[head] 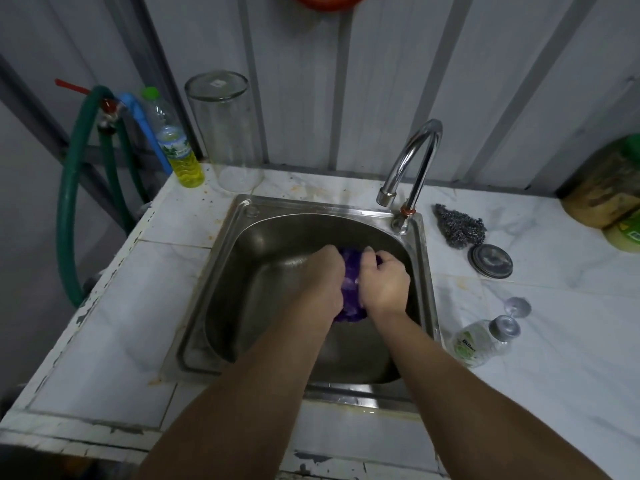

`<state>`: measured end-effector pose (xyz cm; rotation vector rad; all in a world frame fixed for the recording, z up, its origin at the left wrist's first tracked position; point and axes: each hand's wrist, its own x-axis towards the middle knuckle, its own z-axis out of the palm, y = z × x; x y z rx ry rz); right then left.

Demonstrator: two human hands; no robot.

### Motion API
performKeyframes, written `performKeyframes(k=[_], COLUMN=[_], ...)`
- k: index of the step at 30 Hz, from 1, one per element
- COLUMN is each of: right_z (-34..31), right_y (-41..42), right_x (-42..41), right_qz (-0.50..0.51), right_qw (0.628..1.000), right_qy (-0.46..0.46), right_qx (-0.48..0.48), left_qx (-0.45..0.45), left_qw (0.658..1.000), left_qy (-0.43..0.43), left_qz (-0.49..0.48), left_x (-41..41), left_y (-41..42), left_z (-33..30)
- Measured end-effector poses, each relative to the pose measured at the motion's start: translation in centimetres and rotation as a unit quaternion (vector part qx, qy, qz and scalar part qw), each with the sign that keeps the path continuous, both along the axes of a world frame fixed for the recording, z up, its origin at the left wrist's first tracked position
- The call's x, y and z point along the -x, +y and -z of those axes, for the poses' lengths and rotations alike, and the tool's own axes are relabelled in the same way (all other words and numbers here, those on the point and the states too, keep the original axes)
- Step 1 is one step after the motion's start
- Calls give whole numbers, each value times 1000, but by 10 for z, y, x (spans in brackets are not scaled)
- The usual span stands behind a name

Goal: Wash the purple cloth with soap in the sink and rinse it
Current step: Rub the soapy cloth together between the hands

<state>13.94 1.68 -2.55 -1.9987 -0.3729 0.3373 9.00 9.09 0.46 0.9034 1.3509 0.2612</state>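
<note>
The purple cloth (350, 289) is bunched up low inside the steel sink (263, 237), mostly covered by my hands. My left hand (323, 278) grips its left side and my right hand (382, 282) grips its right side, fingers curled into the fabric. The chrome faucet (408, 161) arches over the sink's back right corner; no water runs from its spout. A small clear soap bottle (481, 341) with a silver cap lies on the counter right of the sink.
A steel wool scrubber (459, 225) and a round metal lid (490, 261) lie right of the faucet. A tall empty glass jar (225, 133) and a bottle of yellow liquid (176, 147) stand at the back left. Green hoses (69, 202) hang off the left.
</note>
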Motion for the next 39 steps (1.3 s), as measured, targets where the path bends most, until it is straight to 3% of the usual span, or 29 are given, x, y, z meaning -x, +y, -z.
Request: performKeyframes(k=[5, 10, 13, 18, 22, 26, 28, 30, 32, 33, 35, 39], right_z=[0, 2, 4, -6, -10, -2, 3, 5, 6, 6, 7, -3], right_y=[-1, 6, 4, 7, 14, 10, 8, -2, -17, -24, -32, -32], right_x=[49, 5, -5, 38, 25, -18, -21, -24, -23, -18, -8, 0], right_qz=[-98, -46, -28, -81, -56, -46, -38, -40, -84, -116, -127, -14], right_qw=[989, 999, 996, 993, 997, 996, 986, 953, 894, 880, 889, 904], right_qy=[-68, 24, 81, 14, -30, 77, 160, 296, 412, 425, 402, 339], right_qx=[-86, -9, 6, -87, -50, 17, 15, -56, -155, -177, -178, -259], left_qx=[-57, 48, 42, -19, -32, -20, 32, 92, 107, 103, 91, 37], left_qw=[995, 995, 998, 1000, 995, 992, 993, 986, 977, 976, 980, 988], left_qy=[-86, -83, -29, -10, -72, -62, -68, -102, -141, -159, -167, -143], left_qz=[7, 37, 26, -4, 58, 108, 96, 98, 118, 105, 53, 36], left_x=[21, 16, 10, 19, 16, 12, 18, 26, 31, 33, 32, 25], left_y=[10, -6, -5, 18, 9, -6, -5, -2, 1, 5, 10, 6], left_z=[7, 5, 6, 3, 13, 15, 15, 8, 7, 6, 2, 4])
